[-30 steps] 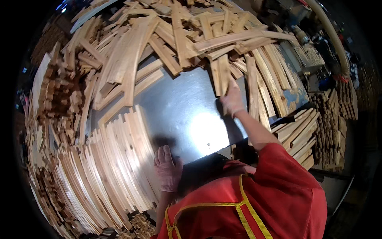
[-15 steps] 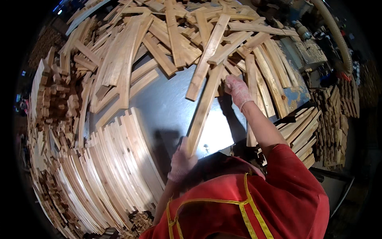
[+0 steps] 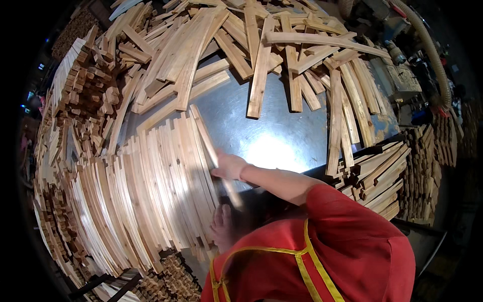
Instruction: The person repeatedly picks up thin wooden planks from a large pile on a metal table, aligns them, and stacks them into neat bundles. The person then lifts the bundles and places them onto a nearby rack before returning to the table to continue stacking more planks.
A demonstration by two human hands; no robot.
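Observation:
My right hand (image 3: 230, 166), in a pale knitted glove, is closed round the middle of a narrow wooden strip (image 3: 205, 133). The strip slants beside the right end of a row of wooden strips (image 3: 161, 181) standing packed side by side. Its near end is smeared by motion. Lower down, my left hand (image 3: 221, 226) is beside the near part of the row's right end, its fingers stretched out and nothing visible in them. Whether it touches the row I cannot tell.
A bare metal tabletop (image 3: 236, 110) shines in the middle. Loose boards (image 3: 259, 70) lie heaped across its far side, several reaching down the right (image 3: 334, 121). Stacked wood (image 3: 90, 85) stands at the left, more (image 3: 422, 171) at the right. A ribbed hose (image 3: 432, 55) hangs far right.
My right hand has swung left from the far boards to the row. The strip, earlier between both hands, has moved left with it. My left hand has come off it and dropped lower.

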